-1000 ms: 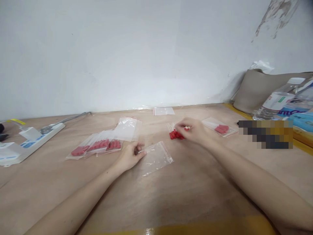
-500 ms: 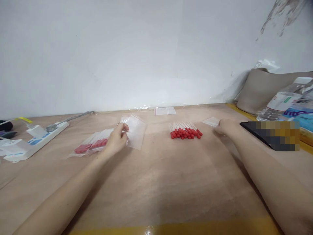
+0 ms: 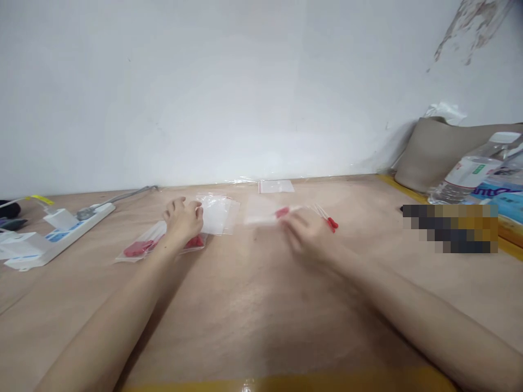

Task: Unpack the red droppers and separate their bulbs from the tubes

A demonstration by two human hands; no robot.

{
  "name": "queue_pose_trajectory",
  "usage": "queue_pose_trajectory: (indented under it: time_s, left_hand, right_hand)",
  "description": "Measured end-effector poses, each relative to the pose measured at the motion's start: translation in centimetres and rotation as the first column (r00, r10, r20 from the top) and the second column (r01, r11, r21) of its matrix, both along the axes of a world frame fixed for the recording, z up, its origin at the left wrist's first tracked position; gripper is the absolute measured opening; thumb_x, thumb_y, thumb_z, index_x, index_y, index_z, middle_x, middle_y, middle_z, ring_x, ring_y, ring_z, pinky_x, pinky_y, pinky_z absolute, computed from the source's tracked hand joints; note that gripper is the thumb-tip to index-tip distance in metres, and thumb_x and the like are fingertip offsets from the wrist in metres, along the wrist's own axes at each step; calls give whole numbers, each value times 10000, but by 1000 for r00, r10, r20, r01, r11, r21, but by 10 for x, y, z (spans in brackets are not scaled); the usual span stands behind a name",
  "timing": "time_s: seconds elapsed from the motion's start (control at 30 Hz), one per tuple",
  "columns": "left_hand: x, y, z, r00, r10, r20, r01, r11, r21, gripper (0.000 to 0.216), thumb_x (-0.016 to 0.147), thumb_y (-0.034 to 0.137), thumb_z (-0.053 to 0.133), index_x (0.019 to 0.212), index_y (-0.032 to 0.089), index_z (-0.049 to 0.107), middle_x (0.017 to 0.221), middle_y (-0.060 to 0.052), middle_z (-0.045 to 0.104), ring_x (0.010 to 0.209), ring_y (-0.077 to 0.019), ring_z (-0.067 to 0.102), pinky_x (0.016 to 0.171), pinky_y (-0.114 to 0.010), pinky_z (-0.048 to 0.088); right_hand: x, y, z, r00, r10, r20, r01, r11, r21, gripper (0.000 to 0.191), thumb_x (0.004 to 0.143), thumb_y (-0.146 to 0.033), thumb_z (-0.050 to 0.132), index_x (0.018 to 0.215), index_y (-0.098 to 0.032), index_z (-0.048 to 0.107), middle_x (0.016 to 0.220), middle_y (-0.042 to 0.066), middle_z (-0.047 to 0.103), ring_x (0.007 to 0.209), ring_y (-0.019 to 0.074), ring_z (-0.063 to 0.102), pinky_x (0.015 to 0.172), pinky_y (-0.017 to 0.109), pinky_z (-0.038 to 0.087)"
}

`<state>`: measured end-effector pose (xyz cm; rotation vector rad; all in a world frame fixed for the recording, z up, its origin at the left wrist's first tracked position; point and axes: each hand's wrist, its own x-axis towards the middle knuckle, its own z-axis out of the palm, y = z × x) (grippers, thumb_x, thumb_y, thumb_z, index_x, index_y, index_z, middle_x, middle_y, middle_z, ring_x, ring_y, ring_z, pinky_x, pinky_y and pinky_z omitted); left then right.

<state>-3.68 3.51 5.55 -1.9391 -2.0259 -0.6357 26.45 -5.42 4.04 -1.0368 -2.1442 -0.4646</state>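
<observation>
Though blur softens it, your right hand (image 3: 304, 235) is closed on a clear bag (image 3: 261, 218) that stretches leftward from its fingers, long axis across the tabletop (image 3: 261, 316), with red-tipped sticks (image 3: 330, 221) showing just to its right. Your left hand (image 3: 183, 218), further left, rests curled on the empty bags (image 3: 218, 213); whether it grips one cannot be told.

"What sort of place are you working in?"

"You are at a packing table in a plain work room. Your wooden table (image 3: 261, 305) stands against a bare white wall (image 3: 204, 81). There are little zip bags (image 3: 218, 215) in the middle, a power strip (image 3: 61, 231) at the left and a water bottle (image 3: 469, 171) at the right."
</observation>
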Motion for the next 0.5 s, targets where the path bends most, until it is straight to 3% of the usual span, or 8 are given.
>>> queue_pose_trajectory:
  time_s: [0.1,0.17,0.27,0.33,0.4,0.5]
  left_hand:
    - [10,-9,11,991,-119,55,114,990,83,316,830,350,408,1047,212,591,1197,-134,444,1173,-326,337,925,-509,295]
    - [21,-17,15,950,-301,82,293,951,94,296,821,346,440,1018,189,594,1139,-111,483,1132,-278,398,955,-452,308]
    - [44,-37,11,786,-602,139,606,795,18,297,802,373,480,988,168,587,1076,-84,513,1047,-221,477,940,-373,366]
    - [62,-53,4,674,-710,204,733,676,-67,308,808,390,479,1012,179,574,1093,-76,510,1044,-209,490,927,-360,390]
    - [75,-70,-5,610,-741,280,789,601,-126,342,831,401,455,1090,193,537,1156,-75,496,1078,-201,484,933,-349,395]
    - [85,-86,-20,558,-751,353,829,521,-202,521,815,460,477,1260,201,396,1262,-89,456,1137,-218,458,945,-359,397]
  right_hand:
    - [-41,-22,-25,963,208,173,-212,977,9,239,839,-101,362,875,-147,593,851,82,612,793,171,505,731,311,403]
    - [-52,-30,-35,932,303,201,-302,953,-35,231,839,-98,370,842,-148,596,801,68,614,778,161,512,730,305,406]
    - [-49,-34,-36,921,389,0,-385,911,-148,152,825,-273,483,860,-175,593,847,56,620,835,164,531,771,307,412]
    - [-40,-32,-31,931,280,-235,-338,903,-263,203,795,-368,521,859,-189,591,844,46,618,799,154,544,737,293,423]
    - [-30,-27,-29,914,24,-404,-207,886,-416,200,800,-369,501,795,-187,584,759,30,611,681,132,538,637,268,420]
    - [-18,-16,-33,867,-260,-424,-77,772,-631,266,794,-394,482,653,-180,553,619,5,576,559,120,498,533,251,373]
